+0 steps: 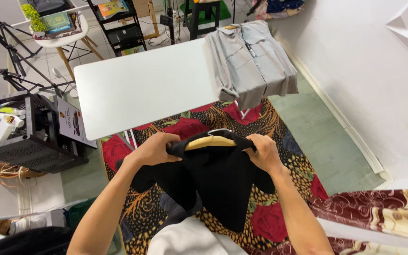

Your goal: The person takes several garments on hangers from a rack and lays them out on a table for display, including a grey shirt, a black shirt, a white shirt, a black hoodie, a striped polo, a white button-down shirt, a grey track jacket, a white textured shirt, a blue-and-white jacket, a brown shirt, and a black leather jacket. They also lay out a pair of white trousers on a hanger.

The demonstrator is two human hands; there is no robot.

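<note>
A black garment [218, 182] hangs on a wooden hanger [210, 141] with a metal hook, held up in front of me above a patterned rug. My left hand [156, 148] grips the garment's left shoulder over the hanger's end. My right hand [262, 152] grips the right shoulder the same way. The hanger's middle shows at the neck opening; its ends are hidden under the cloth. A white table [142, 87] stands just beyond, with a folded grey shirt [253, 61] draped over its right end.
A red-rose and gold patterned rug [270, 222] covers the floor below. A black crate [22, 137] with bottles stands at left. Tripod legs [10, 61], a round white stool [64, 35] and black shelving [123, 28] lie behind. A white wall [369, 71] runs along the right; patterned bedding [383, 212] lower right.
</note>
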